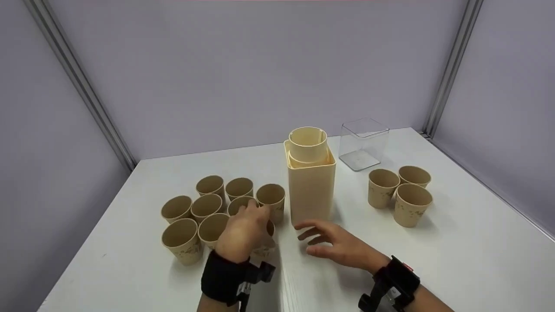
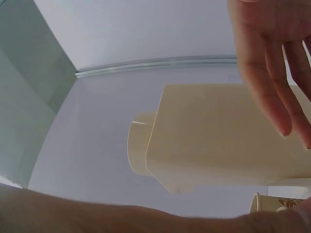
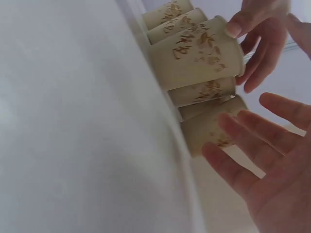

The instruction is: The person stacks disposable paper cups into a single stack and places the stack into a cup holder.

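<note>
Barely begun: left hand (image 1: 243, 232) gripping one paper cup (image 1: 263, 242) among the near-left cluster, right hand (image 1: 334, 242) open beside the tall beige dispenser (image 1: 311, 186), three cups (image 1: 399, 193) waiting far right.

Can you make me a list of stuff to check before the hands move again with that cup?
1. Left hand fingers touch the cup rim: ok.
2. Cup firmly held: cannot tell.
3. Right hand free, holds nothing: ok.
4. Tall holder stands upright: ok.
5. Neighbour cups upright but crowded close, easy to bump: not ok.
6. Room left inside the holder: cannot tell.
</note>
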